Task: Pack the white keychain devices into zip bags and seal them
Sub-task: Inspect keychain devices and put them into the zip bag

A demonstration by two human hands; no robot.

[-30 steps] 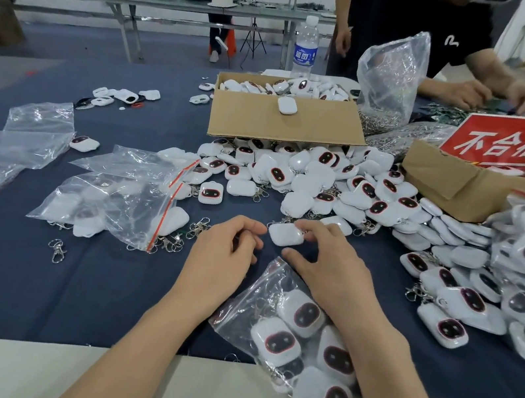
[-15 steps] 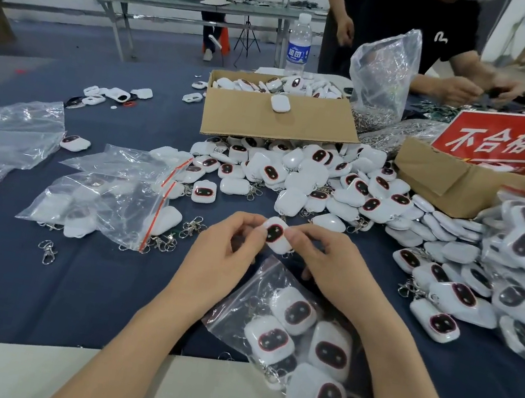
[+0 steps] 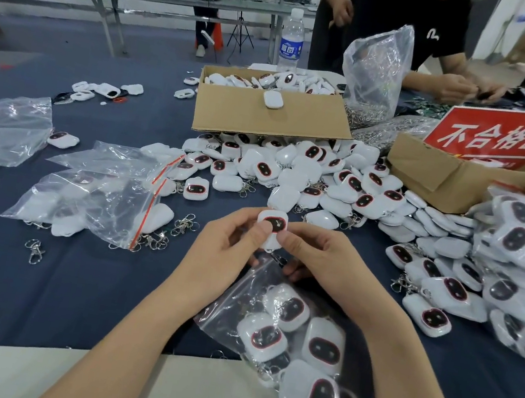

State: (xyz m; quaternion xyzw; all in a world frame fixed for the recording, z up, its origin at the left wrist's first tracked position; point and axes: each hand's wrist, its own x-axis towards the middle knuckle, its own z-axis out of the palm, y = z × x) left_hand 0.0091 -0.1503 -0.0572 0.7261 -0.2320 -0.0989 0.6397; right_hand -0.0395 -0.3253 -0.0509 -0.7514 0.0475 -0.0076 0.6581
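Device (image 3: pixel 273 226): lifted, flipped since before; glossy rounded white shell, dark oval up.
Grip: left hand (image 3: pixel 227 255) and right hand (image 3: pixel 323 261) both pinch it.
Zip bag (image 3: pixel 227 309): crinkly clear plastic, just beneath fingers (image 3: pixel 286 239).

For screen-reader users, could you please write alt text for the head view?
The left hand and right hand pinch one white keychain device, dark face up, over a zip bag holding several more. Beyond, loose devices lie heaped.

Bare left hand (image 3: pixel 220 254) and right hand (image 3: pixel 326 265), bare forearms, short nails.
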